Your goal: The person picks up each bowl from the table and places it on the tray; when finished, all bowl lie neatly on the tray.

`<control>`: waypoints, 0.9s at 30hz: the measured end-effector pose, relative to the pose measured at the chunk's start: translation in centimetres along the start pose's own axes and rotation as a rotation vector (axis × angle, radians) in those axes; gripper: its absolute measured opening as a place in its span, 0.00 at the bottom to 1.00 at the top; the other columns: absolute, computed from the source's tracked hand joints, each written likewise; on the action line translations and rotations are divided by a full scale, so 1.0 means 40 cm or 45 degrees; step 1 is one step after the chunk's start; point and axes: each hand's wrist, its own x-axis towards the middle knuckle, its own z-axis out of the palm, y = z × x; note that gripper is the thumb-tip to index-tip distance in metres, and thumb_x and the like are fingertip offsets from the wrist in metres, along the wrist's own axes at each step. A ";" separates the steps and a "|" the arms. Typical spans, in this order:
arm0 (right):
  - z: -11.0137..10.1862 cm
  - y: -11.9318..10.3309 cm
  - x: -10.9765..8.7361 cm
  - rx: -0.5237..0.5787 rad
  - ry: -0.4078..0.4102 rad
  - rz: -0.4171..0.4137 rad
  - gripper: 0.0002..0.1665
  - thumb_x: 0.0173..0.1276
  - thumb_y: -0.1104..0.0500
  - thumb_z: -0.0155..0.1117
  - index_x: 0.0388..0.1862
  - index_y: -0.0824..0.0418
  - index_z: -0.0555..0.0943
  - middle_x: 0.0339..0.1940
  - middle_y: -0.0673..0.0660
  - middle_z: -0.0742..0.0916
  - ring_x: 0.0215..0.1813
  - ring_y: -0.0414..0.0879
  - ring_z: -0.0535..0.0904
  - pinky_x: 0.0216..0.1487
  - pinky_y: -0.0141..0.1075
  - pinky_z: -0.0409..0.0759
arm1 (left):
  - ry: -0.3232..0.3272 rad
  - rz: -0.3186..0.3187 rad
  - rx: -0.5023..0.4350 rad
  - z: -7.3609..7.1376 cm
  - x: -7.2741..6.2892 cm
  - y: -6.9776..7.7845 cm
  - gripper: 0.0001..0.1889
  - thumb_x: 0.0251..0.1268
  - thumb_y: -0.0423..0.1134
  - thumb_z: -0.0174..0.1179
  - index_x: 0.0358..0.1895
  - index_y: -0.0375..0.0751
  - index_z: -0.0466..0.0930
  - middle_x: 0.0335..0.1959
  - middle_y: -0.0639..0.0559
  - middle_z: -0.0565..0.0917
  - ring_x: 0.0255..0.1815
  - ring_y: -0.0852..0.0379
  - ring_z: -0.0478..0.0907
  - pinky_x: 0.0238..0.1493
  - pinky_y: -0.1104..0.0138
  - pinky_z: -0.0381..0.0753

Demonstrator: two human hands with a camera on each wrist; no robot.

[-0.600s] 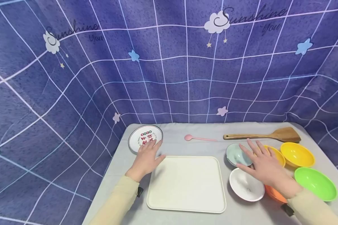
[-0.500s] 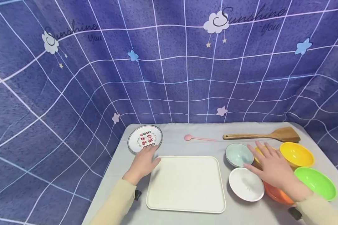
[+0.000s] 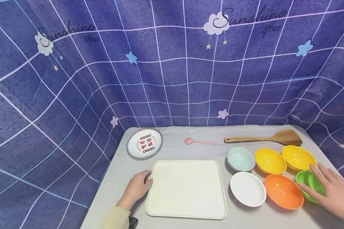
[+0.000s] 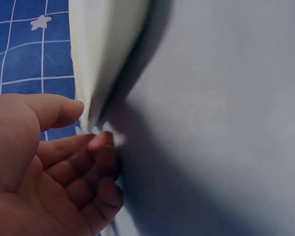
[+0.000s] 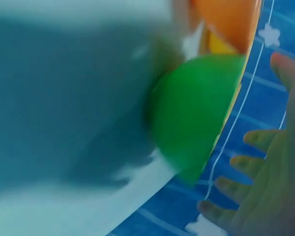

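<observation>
My left hand is beside the left rim of a cream rectangular tray, its fingers loosely bent. In the left wrist view, the thumb and fingers stand apart close to the pale tray edge. Over at the right, my right hand has its fingers straight and spread above the green bowl, hiding part of it. The right wrist view shows the green bowl blurred, with the spread fingers to its right.
Beside the green bowl are an orange bowl, two yellow bowls, a white bowl and a pale blue bowl. Farther back lie a wooden spatula, a pink spoon and a white plate with red lettering.
My left hand has come back from near the plate to the tray's left side. My right hand has moved right, from over the yellow and orange bowls to the green bowl.
</observation>
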 end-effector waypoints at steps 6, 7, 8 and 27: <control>0.026 0.055 -0.049 0.074 0.033 0.066 0.67 0.63 0.38 0.75 0.84 0.69 0.48 0.77 0.81 0.59 0.67 0.86 0.58 0.64 0.78 0.50 | -0.017 -0.001 -0.084 0.024 -0.020 -0.011 0.22 0.76 0.40 0.62 0.68 0.38 0.79 0.23 0.60 0.75 0.24 0.61 0.71 0.30 0.66 0.76; 0.031 0.063 -0.052 0.089 0.053 0.048 0.68 0.60 0.39 0.77 0.84 0.69 0.50 0.75 0.81 0.61 0.64 0.86 0.60 0.64 0.78 0.50 | -0.015 -0.006 -0.101 0.026 -0.021 -0.013 0.22 0.76 0.40 0.62 0.68 0.38 0.79 0.23 0.60 0.75 0.24 0.61 0.71 0.30 0.66 0.76; 0.036 0.070 -0.055 0.106 0.082 0.018 0.69 0.57 0.40 0.79 0.84 0.69 0.52 0.74 0.81 0.64 0.63 0.86 0.61 0.68 0.76 0.47 | -0.013 -0.016 -0.122 0.028 -0.022 -0.015 0.22 0.76 0.40 0.62 0.69 0.39 0.78 0.23 0.59 0.75 0.24 0.61 0.71 0.29 0.66 0.76; 0.063 0.078 -0.041 0.217 0.156 0.015 0.78 0.33 0.51 0.91 0.77 0.80 0.57 0.61 0.83 0.67 0.58 0.80 0.65 0.78 0.47 0.38 | -0.056 -0.089 -0.318 0.025 -0.016 -0.029 0.22 0.77 0.42 0.61 0.69 0.43 0.78 0.28 0.55 0.76 0.29 0.57 0.71 0.32 0.64 0.75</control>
